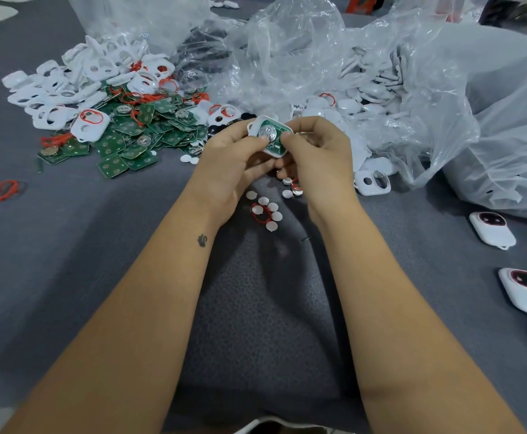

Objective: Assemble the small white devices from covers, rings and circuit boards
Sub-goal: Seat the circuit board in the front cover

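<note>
Both hands hold one white cover (253,124) with a green circuit board (274,145) and its silver coin cell seated inside, above the grey cloth at centre. My left hand (230,166) grips its left side, thumb on the coin cell. My right hand (313,155) grips its right side, thumb pressing the board. A heap of green circuit boards (137,133), white covers (55,89) and red rings (91,116) lies to the far left. Small white discs (268,211) lie under my hands.
Crumpled clear plastic bags (381,73) holding more white covers fill the back and right. Finished white devices (492,230) lie at the right edge. One loose cover (372,182) sits beside my right hand. A red ring (4,190) lies alone at left.
</note>
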`<act>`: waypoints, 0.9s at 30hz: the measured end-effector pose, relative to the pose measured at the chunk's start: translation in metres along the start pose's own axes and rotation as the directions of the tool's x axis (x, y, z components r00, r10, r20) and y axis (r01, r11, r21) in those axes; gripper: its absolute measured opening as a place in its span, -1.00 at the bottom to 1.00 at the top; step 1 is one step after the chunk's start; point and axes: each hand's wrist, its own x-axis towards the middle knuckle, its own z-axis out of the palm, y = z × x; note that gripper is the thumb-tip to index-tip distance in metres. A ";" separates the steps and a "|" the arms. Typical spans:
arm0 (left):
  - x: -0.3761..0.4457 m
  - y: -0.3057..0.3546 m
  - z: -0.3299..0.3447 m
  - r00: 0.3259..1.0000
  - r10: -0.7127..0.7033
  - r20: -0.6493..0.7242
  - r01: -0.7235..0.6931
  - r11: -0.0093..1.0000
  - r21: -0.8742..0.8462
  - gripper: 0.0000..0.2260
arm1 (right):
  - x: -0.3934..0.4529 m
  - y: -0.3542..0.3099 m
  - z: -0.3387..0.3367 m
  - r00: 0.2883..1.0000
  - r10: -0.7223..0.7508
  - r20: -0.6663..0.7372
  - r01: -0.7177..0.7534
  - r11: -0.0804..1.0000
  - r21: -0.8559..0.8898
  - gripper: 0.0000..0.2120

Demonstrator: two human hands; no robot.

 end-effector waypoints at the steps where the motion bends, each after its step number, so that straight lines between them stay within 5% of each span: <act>1: 0.000 0.000 0.000 1.000 0.012 -0.011 -0.012 0.999 0.030 -0.79 | 0.000 0.000 -0.001 1.000 0.003 -0.001 -0.003 1.000 -0.003 -0.92; 14: -0.004 0.004 0.000 0.993 0.029 -0.118 -0.007 0.983 0.182 -0.92 | 0.000 0.001 -0.003 0.998 -0.056 0.016 0.057 0.994 -0.089 -0.87; 27: -0.007 0.006 -0.003 0.998 0.027 -0.058 -0.014 0.976 0.218 -0.89 | 0.001 0.003 -0.006 0.998 -0.058 0.025 0.061 0.990 -0.127 -0.83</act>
